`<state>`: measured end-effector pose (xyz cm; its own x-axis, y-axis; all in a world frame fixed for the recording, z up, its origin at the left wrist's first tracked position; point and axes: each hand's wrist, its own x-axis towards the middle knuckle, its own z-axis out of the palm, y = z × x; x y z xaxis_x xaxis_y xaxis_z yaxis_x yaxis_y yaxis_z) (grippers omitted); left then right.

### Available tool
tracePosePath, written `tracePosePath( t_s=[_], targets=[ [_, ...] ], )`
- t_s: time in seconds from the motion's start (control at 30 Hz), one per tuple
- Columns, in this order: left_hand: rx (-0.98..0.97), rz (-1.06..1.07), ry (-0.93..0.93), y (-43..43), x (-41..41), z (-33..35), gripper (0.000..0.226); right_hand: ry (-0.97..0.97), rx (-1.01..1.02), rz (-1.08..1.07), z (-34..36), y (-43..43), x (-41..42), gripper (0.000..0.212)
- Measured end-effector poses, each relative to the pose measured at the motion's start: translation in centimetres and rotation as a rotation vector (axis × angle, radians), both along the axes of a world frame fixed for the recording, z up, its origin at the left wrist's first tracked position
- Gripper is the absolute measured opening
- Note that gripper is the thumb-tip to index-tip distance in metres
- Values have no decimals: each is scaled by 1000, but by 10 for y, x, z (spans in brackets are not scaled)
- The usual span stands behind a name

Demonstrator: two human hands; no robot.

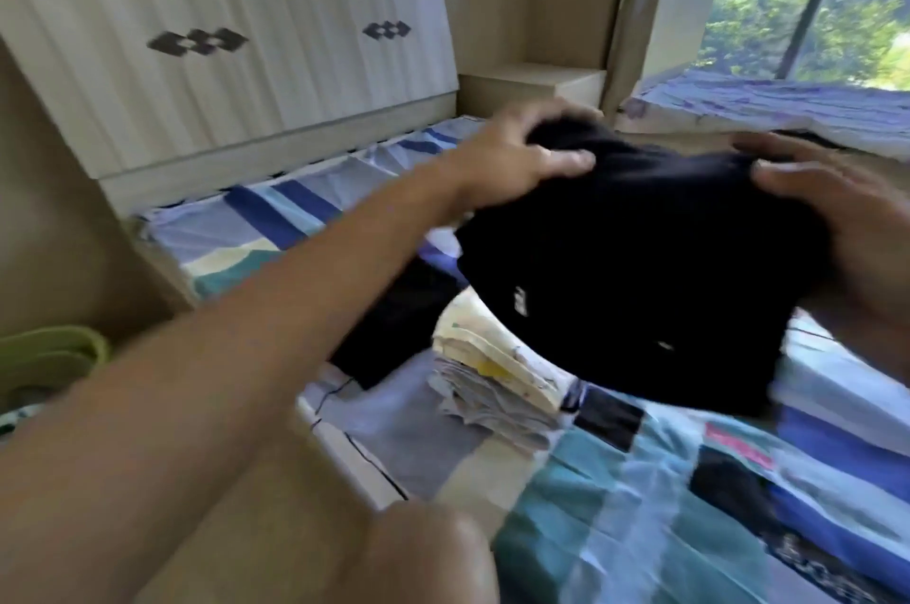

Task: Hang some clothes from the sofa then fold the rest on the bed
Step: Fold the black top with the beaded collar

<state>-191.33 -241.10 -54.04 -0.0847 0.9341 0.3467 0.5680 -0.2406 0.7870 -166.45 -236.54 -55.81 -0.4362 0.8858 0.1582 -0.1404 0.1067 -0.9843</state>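
A soft black garment (640,268) (bundled, rounded) is gripped above the patchwork-covered bed (615,505) by the left hand (512,160) and right hand (837,229), both curled round its edges; pale folded clothes (497,382) are stacked on the bed.

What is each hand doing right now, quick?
Left hand: gripping the black garment at its top edge.
Right hand: gripping the same garment's right side.
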Motion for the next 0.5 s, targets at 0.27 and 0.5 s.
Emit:
tracePosePath(
  t_s=[0.27,0.5],
  targets=[
    [-156,239,113,-23,-193,19,39,-135,18,100,-14,-1,-208,53],
    [-636,345,400,-31,-268,-142,45,-1047,154,474,-83,-7,-288,41]
  ],
)
